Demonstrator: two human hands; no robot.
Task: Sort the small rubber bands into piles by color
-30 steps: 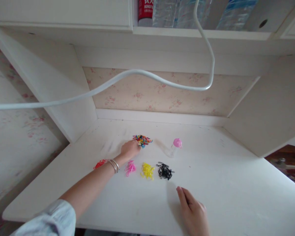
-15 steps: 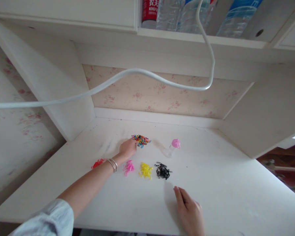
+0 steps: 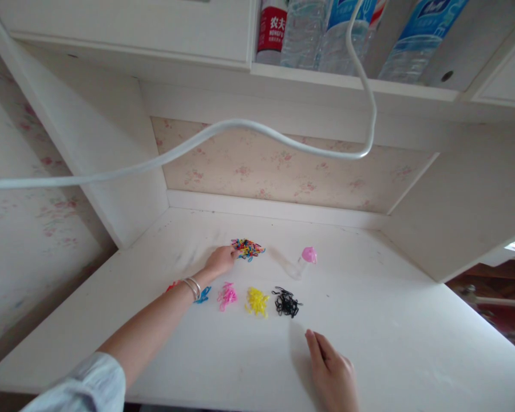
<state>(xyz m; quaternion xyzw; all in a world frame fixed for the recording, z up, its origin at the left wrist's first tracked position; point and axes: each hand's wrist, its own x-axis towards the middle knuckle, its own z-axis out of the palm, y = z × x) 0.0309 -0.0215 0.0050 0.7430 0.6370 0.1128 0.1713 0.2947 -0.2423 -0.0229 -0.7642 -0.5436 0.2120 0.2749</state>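
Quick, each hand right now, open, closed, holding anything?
Left hand: at the edge of the multicoloured pile; grip cannot be told.
Right hand: closed, near the black loops, nothing visible held.

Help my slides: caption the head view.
Left hand at a multicoloured pile of small loops, beyond pink loops, yellow loops and black loops.

Band pile (image 3: 249, 249) on desk (image 3: 395, 332), row of piles (image 3: 228, 296) before it, container (image 3: 308, 257) at right

two thin silvery bangles (image 3: 193, 288) and a pale, mottled blue-grey left sleeve (image 3: 95, 379)
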